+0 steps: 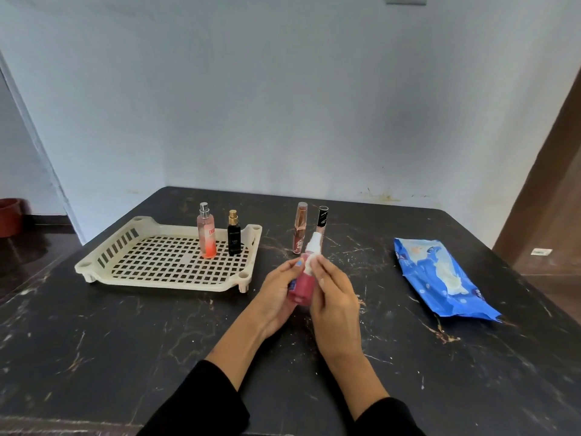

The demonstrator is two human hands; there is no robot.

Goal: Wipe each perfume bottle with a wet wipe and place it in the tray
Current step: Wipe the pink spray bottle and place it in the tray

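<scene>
My left hand (276,294) grips a pink spray bottle (303,286) with a white nozzle, held above the middle of the table. My right hand (334,297) pinches a white wet wipe (309,265) against the bottle's neck. A cream slotted tray (103,262) lies on the left. A tall pink perfume bottle (206,234) and a small black one with a gold cap (234,236) stand upright at its back. Two slim bottles stand on the table behind my hands, a rose one (300,228) and a black-capped one (322,223).
A blue pack of wet wipes (440,278) lies on the right of the dark marble table (125,341). A pale wall rises close behind the table. A brown door frame stands at the far right, and a red pot sits on the floor at the far left.
</scene>
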